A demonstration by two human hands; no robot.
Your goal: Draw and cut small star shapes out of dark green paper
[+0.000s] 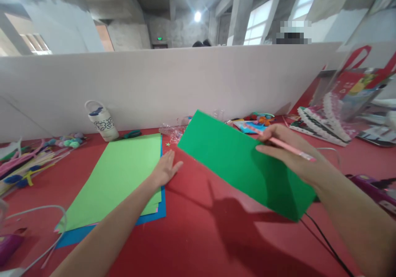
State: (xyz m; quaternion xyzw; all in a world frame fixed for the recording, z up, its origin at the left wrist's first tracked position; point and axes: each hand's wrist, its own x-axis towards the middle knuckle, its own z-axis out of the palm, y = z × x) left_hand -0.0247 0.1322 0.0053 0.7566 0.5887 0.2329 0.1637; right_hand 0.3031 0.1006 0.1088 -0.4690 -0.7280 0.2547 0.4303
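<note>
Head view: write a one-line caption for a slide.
Right hand holds a dark green sheet and pink pencil; left hand rests flat on light green paper.

- Left hand (165, 169), centre-left of the frame, lies flat, palm down, fingers together and stretched forward, its bare forearm coming in from the lower left.
- Right hand (287, 153), centre-right, is raised with fingers curled tight in a pinch.

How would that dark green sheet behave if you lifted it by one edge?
The dark green sheet is nearly flat in the air, held at one end by the right hand, so it is probably stiffish card. It looks thin, so likely light and easily creased.
</note>
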